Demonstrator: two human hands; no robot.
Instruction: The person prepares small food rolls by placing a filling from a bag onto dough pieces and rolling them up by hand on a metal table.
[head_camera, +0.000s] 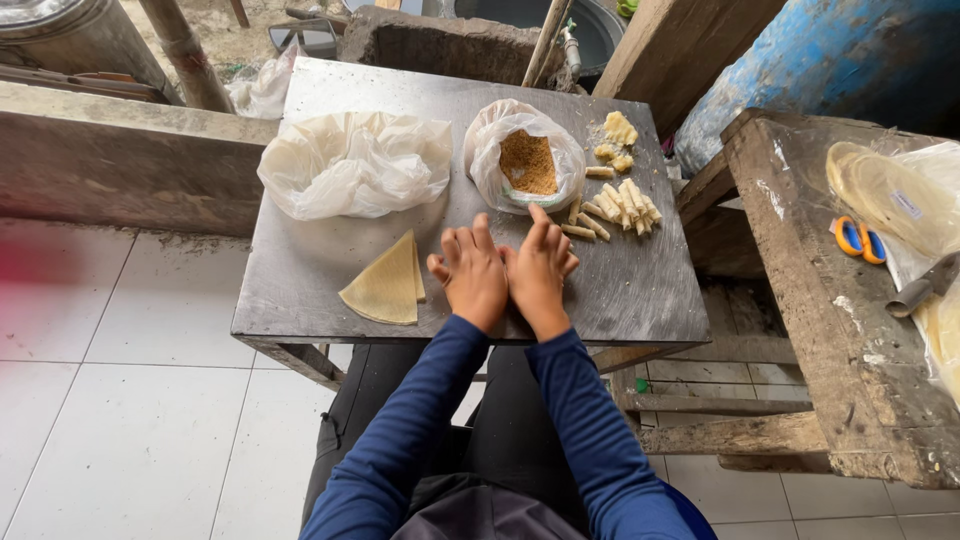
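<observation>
Head view: left hand (470, 275) and right hand (540, 268) pressed side by side, palms down at frame centre, likely rolling wrapper (hidden beneath). Finished rolls (620, 205) upper right; next needs wrapper stack (385, 285), filling bag (525, 160).

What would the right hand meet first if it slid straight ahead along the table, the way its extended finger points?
Most likely the plastic bag of brown crumbs: the right hand points its raised finger at the bag's near edge. The small rolled sticks lie off to the right of that line.
</observation>
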